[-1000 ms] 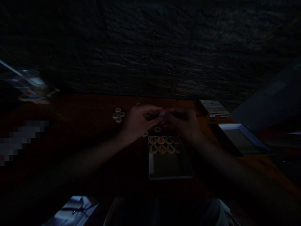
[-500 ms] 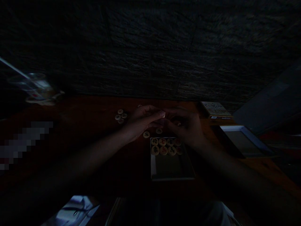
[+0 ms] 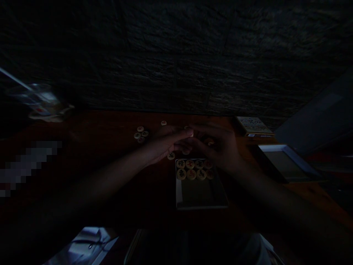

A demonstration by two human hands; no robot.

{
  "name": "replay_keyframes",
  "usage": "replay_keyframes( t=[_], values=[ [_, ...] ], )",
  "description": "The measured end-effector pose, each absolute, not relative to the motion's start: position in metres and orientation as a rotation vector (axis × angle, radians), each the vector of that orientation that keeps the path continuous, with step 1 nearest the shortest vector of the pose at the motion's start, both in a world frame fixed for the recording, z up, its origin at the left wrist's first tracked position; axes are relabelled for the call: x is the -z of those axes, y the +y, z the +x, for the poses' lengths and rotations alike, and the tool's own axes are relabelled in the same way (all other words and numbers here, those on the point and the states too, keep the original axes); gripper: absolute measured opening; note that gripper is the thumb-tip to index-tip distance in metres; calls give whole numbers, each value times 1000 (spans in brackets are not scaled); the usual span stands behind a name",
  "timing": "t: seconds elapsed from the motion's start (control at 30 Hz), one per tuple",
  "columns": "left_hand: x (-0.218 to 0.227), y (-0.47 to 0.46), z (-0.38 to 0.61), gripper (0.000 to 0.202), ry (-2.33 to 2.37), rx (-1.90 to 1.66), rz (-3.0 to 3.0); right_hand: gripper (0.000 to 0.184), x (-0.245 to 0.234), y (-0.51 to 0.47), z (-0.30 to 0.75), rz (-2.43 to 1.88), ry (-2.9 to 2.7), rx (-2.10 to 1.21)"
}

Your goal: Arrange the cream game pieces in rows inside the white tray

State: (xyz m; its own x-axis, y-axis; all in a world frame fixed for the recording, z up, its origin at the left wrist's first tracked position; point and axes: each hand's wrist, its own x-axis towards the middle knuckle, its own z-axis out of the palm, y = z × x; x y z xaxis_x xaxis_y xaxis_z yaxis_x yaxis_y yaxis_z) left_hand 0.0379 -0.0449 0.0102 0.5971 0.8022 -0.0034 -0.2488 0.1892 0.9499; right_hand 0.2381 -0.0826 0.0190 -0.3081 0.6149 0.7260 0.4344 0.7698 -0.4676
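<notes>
The scene is very dark. My left hand [image 3: 165, 143] and my right hand [image 3: 217, 145] meet above the far edge of a small open box [image 3: 201, 198], fingers pinched together around a pale round game piece [image 3: 190, 131]. Two rows of round wooden pieces [image 3: 194, 169] with red and black characters fill the box's far end. More loose pieces lie on the dark red table [image 3: 96, 147]: a cluster of three [image 3: 141, 134] to the left, one [image 3: 163, 123] farther back, and one [image 3: 171, 156] beside my left hand.
A second shallow box or lid [image 3: 286, 162] lies at the right, with a flat printed box [image 3: 252, 126] behind it. A clear plastic bag [image 3: 41, 101] sits at the far left. A rough stone wall rises behind the table. Pale paper [image 3: 88, 243] lies near my lap.
My hands have stayed joined above the box, the fingers shifting slightly forward. The view has wobbled a little; the pieces in the box have not moved.
</notes>
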Motion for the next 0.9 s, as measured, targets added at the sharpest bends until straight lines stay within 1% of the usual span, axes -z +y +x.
replay_keyframes(
  t=[0.27,0.43,0.57,0.73,0.8,0.9],
  values=[
    [-13,-46,36,30,569,-796,1188,35,-16,-82,239,-882,-1926,-323],
    [-13,-46,37,32,550,-819,1178,33,-16,-82,239,-841,-1963,-272],
    [-13,-46,37,29,567,-860,1191,34,-17,-83,239,-846,-1953,-281],
    [-16,-48,37,32,588,-822,1169,30,-20,-86,239,-813,-1961,-228],
    [-17,-48,37,33,584,-806,1157,31,-20,-86,240,-819,-1960,-217],
    [-17,-48,37,30,596,-813,1157,33,-20,-85,241,-841,-1966,-236]
  ],
)
